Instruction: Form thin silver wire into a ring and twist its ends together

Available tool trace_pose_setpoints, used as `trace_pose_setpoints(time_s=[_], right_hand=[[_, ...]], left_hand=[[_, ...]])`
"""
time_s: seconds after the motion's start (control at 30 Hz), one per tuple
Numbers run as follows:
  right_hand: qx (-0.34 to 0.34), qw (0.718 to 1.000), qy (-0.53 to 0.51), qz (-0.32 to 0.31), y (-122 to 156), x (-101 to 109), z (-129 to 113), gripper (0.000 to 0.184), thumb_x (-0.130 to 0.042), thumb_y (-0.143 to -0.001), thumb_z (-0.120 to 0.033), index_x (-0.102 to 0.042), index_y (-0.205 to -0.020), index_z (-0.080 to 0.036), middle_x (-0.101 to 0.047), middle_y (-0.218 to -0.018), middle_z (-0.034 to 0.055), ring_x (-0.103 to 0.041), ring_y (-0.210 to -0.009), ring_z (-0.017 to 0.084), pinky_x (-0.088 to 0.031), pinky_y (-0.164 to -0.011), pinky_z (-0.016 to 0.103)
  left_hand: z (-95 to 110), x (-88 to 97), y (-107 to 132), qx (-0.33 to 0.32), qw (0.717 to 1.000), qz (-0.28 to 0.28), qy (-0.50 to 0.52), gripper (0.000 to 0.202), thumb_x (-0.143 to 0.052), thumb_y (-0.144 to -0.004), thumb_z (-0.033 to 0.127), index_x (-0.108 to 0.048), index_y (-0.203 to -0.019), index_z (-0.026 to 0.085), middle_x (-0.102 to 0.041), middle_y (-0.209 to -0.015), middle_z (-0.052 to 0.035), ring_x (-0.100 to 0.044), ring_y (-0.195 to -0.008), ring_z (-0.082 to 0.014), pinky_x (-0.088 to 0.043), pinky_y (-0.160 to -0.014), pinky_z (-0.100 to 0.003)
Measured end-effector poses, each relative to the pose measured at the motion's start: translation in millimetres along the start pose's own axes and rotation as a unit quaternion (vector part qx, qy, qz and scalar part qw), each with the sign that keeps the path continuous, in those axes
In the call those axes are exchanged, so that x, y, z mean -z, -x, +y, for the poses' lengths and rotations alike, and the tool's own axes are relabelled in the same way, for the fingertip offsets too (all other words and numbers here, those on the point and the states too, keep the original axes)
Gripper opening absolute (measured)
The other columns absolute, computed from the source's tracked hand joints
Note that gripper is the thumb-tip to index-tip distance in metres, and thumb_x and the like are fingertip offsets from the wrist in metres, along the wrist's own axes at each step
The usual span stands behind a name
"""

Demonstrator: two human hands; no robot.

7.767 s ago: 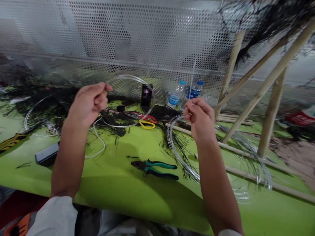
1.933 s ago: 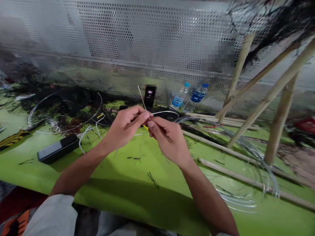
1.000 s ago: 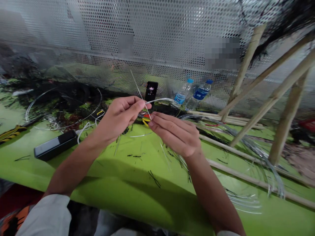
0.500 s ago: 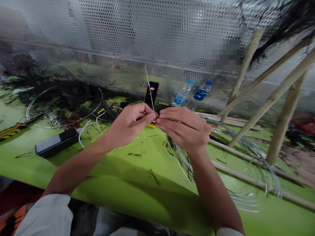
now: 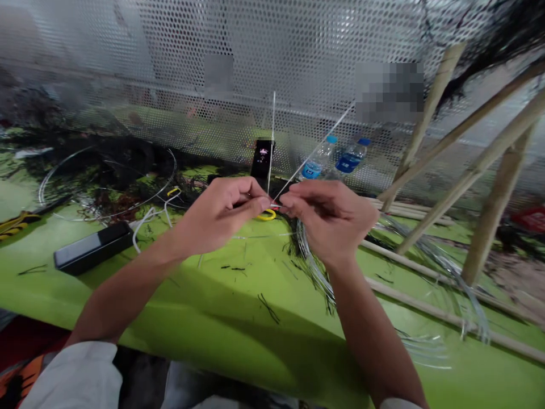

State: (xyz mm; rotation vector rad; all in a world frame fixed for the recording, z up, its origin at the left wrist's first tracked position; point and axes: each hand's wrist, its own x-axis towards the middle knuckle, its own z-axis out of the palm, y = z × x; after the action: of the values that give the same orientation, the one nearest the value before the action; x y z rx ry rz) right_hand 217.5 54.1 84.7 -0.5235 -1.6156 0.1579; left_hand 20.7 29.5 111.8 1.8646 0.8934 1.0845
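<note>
My left hand (image 5: 227, 213) pinches a thin silvery wire (image 5: 273, 130) between thumb and forefinger, and this length stands almost straight up. Opposite it, my right hand (image 5: 330, 216) is closed with thumb and forefinger together by the same spot. A second thin wire length (image 5: 317, 149) slants up to the right from between the hands. Whether both lengths are one bent wire is too small to tell. A yellow loop (image 5: 267, 215) and a bit of red show just behind the fingertips.
A phone (image 5: 261, 156) leans against the perforated metal screen (image 5: 264, 45), beside two water bottles (image 5: 313, 167). Coiled wire (image 5: 313, 267) and wooden poles (image 5: 489, 204) lie or stand right. Left are a black box (image 5: 93, 248), white cable and yellow-black pliers (image 5: 19, 221) on the green tabletop (image 5: 179, 307).
My right hand has shifted slightly right, its fingers now bent rather than stretched. The upright wire has swung from leaning left to nearly vertical, and a second slanting length has come into view.
</note>
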Motion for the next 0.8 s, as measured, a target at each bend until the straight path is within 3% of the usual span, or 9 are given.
trace_pose_setpoints(time_s=[0.1,0.2,0.33,0.5,0.8], right_hand=[[0.166,0.979,0.111,-0.039,-1.2,5.6,-0.5,0.022,-0.080,-0.085,-0.009,-0.081,-0.100,-0.026,-0.083,-0.093,-0.0010,-0.079,-0.074,0.017,-0.066,-0.067,0.028],[0.251,0.954,0.151,-0.065,-2.9,7.3,0.4,0.029,-0.080,-0.084,-0.008,-0.080,-0.108,-0.024,-0.084,-0.099,0.0022,-0.080,-0.076,0.019,-0.068,-0.068,0.029],[0.266,0.941,0.193,-0.086,-1.2,4.6,4.6,0.037,-0.077,-0.087,-0.009,-0.077,-0.121,-0.023,-0.083,-0.104,0.0036,-0.080,-0.078,0.019,-0.068,-0.069,0.029],[0.315,0.914,0.248,-0.067,2.2,2.6,9.0,0.037,-0.079,-0.087,-0.011,-0.074,-0.122,-0.019,-0.083,-0.103,0.0035,-0.078,-0.079,0.017,-0.067,-0.073,0.025],[0.223,0.934,0.257,-0.108,4.4,1.4,0.1,0.011,-0.071,-0.095,-0.015,-0.076,-0.104,-0.018,-0.080,-0.091,0.0023,-0.072,-0.072,0.013,-0.056,-0.064,0.023]], left_hand=[[1.7,4.1,-0.8,0.011,1.000,0.000,0.026,0.018,-0.063,-0.094,0.027,-0.065,-0.081,0.015,-0.052,-0.066,0.0024,-0.038,-0.056,-0.0084,-0.028,-0.050,-0.023],[1.6,3.1,-2.9,0.020,0.999,-0.001,0.050,0.018,-0.068,-0.091,0.027,-0.064,-0.078,0.015,-0.049,-0.063,0.0037,-0.036,-0.054,-0.0077,-0.027,-0.048,-0.023],[1.2,-0.4,-6.2,0.012,0.998,0.003,0.064,0.025,-0.076,-0.087,0.032,-0.062,-0.074,0.016,-0.051,-0.062,0.0038,-0.038,-0.055,-0.0080,-0.030,-0.050,-0.022],[-3.0,0.8,-6.1,-0.029,0.999,0.012,0.028,0.021,-0.070,-0.093,0.026,-0.060,-0.076,0.017,-0.053,-0.066,0.0030,-0.042,-0.059,-0.0088,-0.032,-0.054,-0.023],[-4.8,-2.3,1.0,-0.075,0.989,0.066,-0.105,0.018,-0.059,-0.098,0.028,-0.058,-0.081,0.021,-0.047,-0.069,0.0015,-0.038,-0.061,-0.0126,-0.028,-0.056,-0.028]])
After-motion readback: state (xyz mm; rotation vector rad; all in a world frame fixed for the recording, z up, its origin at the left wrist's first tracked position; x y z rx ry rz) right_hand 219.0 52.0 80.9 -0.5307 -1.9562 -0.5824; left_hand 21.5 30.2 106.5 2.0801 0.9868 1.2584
